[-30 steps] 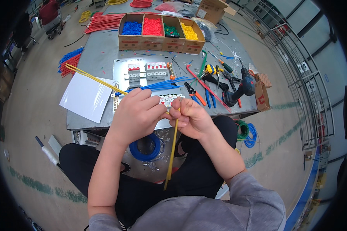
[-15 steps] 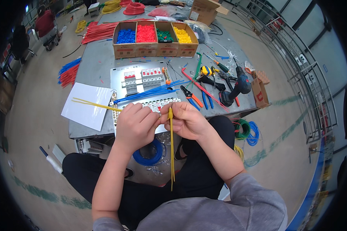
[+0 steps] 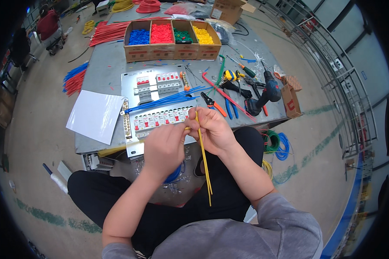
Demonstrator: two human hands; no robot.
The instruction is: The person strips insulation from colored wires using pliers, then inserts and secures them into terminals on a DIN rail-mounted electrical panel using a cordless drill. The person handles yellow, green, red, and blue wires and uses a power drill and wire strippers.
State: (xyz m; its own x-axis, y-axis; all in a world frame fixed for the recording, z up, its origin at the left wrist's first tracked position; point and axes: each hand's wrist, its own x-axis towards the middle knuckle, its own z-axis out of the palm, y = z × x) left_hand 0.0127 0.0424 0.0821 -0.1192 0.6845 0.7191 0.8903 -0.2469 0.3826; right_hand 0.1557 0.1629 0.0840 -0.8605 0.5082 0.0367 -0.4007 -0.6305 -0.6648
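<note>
My right hand [image 3: 215,131] is closed in a pinch around thin yellow wires [image 3: 205,166], which hang down from its fingers in front of my legs. The upper tips stick up a little above the fingertips. Against it, my left hand [image 3: 164,144] is closed, its fingertips meeting the right ones at a short yellow piece [image 3: 188,128]; most of what it grips is hidden. A blurred yellow strip [image 3: 112,151] shows left of that hand at the table edge. Just beyond both hands lies a metal panel [image 3: 133,146] with rows of breakers [image 3: 155,120]; blue wires [image 3: 164,102] lie across it.
A divided cardboard box [image 3: 136,55] holds blue, red, green and yellow caps. To the right lie wire strippers [image 3: 214,105], a cordless drill [image 3: 268,93], a tape measure [image 3: 231,75] and a screwdriver [image 3: 247,70]. A white sheet [image 3: 94,115] overhangs the left edge. Wire coils [image 3: 283,148] are on the floor.
My left hand has shifted right and down, uncovering the lower breaker row. The yellow wires stretching left from it have dropped off the panel. Those in my right hand now hang slanted.
</note>
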